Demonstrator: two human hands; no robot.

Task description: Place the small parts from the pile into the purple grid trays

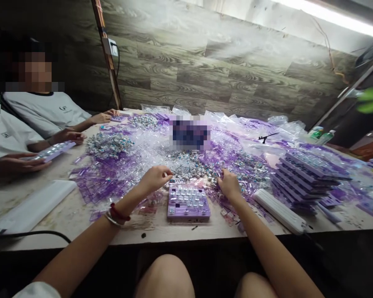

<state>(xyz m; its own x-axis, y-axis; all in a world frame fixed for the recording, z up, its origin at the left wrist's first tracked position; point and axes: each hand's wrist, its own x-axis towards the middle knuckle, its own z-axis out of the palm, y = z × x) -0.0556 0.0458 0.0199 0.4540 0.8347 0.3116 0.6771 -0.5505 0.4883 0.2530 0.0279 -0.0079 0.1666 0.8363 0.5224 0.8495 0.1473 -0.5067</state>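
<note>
On the table [127, 235], in the head view, we have a purple case [189, 209] lying near the front edge, clear pieces across its top. Our left hand [155, 180] hangs beyond its left side, our right hand [230, 185] beyond its right, near the heaped small parts [191, 162]. Both hands' fingers curl; we cannot tell whether the tips meet or pinch anything.
</note>
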